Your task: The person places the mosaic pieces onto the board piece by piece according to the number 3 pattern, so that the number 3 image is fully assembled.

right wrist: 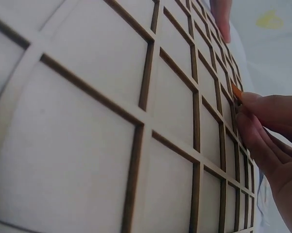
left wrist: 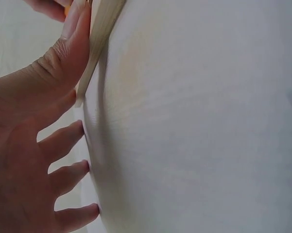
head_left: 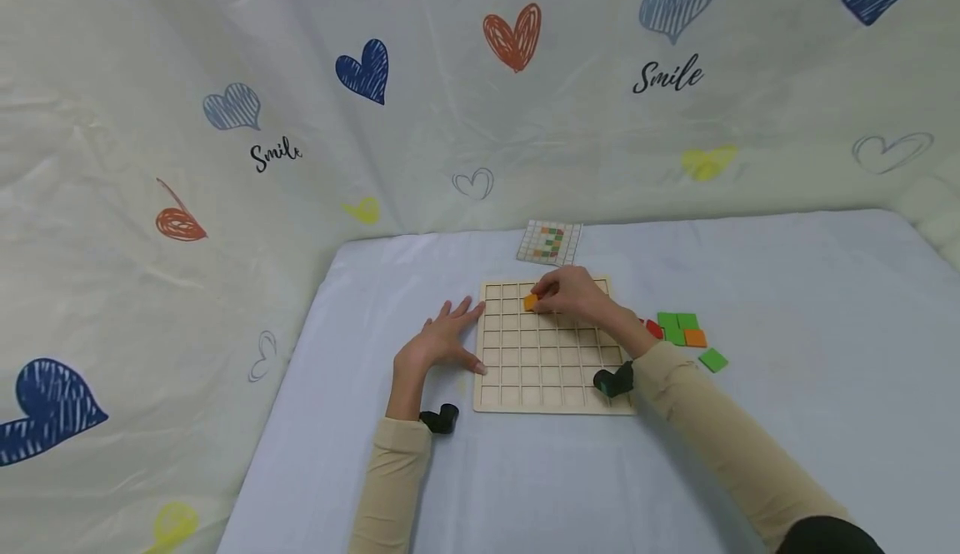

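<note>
A pale wooden grid board [head_left: 525, 358] with square recesses lies on the white-covered table. Near its far edge, my right hand [head_left: 573, 294] pinches an orange square tile [head_left: 530, 302] between thumb and fingers over one recess. The right wrist view shows the same orange tile [right wrist: 237, 91] tilted at the fingertips, close to the grid. My left hand [head_left: 442, 341] lies spread along the board's left side, thumb and forefinger touching the edge. From the left wrist, the thumb [left wrist: 70, 48] presses against the board's side, and the other fingertips touch the cloth.
Right of the board lie several green tiles [head_left: 667, 321], an orange tile [head_left: 695, 338] and red tiles [head_left: 655, 329], partly behind the right forearm. A lone green tile [head_left: 713, 360] sits nearer. Beyond the board is a pattern card [head_left: 528, 242] showing a coloured grid figure.
</note>
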`<action>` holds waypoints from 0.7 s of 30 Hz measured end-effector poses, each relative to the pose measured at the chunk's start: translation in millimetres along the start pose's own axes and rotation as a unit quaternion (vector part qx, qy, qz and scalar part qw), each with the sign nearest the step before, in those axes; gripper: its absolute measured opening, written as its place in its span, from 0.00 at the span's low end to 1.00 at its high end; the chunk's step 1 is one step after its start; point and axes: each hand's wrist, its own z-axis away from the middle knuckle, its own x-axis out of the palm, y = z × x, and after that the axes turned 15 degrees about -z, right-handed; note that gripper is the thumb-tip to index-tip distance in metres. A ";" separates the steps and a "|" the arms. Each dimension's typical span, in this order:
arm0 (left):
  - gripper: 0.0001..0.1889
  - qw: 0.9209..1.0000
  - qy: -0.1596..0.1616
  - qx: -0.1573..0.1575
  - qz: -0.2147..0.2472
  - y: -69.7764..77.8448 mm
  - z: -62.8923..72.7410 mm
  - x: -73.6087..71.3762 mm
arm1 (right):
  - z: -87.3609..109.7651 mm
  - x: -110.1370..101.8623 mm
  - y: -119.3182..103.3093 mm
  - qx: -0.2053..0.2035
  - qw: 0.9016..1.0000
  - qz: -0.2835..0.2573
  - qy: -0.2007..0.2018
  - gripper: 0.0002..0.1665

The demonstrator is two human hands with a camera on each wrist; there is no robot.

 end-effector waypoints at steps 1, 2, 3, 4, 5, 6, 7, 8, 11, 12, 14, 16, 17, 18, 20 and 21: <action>0.60 1.000 0.000 0.000 -0.001 0.1 -0.1 0.0 | -0.9 0.6 -0.7 -0.004 1.000 0.006 -0.002 0.15; 0.60 1.000 -0.002 0.000 -0.002 0.2 -0.2 -0.1 | -1.6 1.2 -1.6 -0.009 1.000 0.012 -0.006 0.15; 0.60 1.000 -0.002 0.000 -0.003 0.4 -0.3 0.0 | -2.6 1.8 -2.3 -0.015 1.000 0.017 -0.010 0.15; 0.60 1.000 -0.003 -0.001 -0.004 0.5 -0.5 0.0 | -3.4 2.4 -2.7 -0.020 0.999 0.024 -0.015 0.14; 0.60 1.000 -0.003 -0.002 -0.006 0.7 -0.6 0.1 | -4.0 3.1 -3.6 -0.026 0.999 0.030 -0.020 0.14; 0.60 1.000 -0.003 -0.003 -0.005 0.8 -0.9 0.1 | -4.6 3.6 -4.1 -0.031 0.998 0.040 -0.025 0.14; 0.60 1.000 -0.004 -0.004 -0.005 0.4 -1.2 0.2 | -5.2 4.2 -4.9 -0.038 0.998 0.048 -0.031 0.13; 0.60 1.000 -0.004 -0.004 -0.005 0.2 -1.4 0.4 | -5.7 4.7 -5.7 -0.048 0.996 0.059 -0.037 0.13; 0.60 1.000 -0.003 -0.006 -0.003 0.1 -1.2 0.7 | -5.7 6.5 -8.5 -0.070 0.992 0.092 -0.050 0.12; 0.60 1.000 -0.002 -0.007 -0.002 0.2 -1.1 0.7 | -5.7 7.0 -9.1 -0.075 0.991 0.101 -0.052 0.11; 0.60 1.000 -0.002 -0.009 -0.002 0.5 -0.6 0.5 | -5.3 8.3 -11.2 -0.081 0.989 0.112 -0.056 0.11; 0.60 1.000 -0.002 -0.011 -0.001 0.6 -0.6 0.5 | -5.0 9.3 -12.6 -0.084 0.988 0.119 -0.059 0.12; 0.60 1.000 -0.001 -0.011 -0.001 0.8 -0.6 0.5 | -5.0 9.8 -13.0 -0.085 0.987 0.121 -0.061 0.12; 0.60 1.000 -0.001 -0.011 -0.002 0.8 -0.7 0.7 | -5.1 10.2 -13.1 -0.083 0.987 0.122 -0.062 0.12; 0.59 1.000 -0.001 -0.010 -0.001 0.8 -0.7 1.0 | -5.1 10.6 -13.4 -0.088 0.986 0.128 -0.062 0.12; 0.59 1.000 -0.001 -0.010 -0.002 0.6 -0.8 1.4 | -5.0 10.4 -12.7 -0.091 0.985 0.130 -0.061 0.13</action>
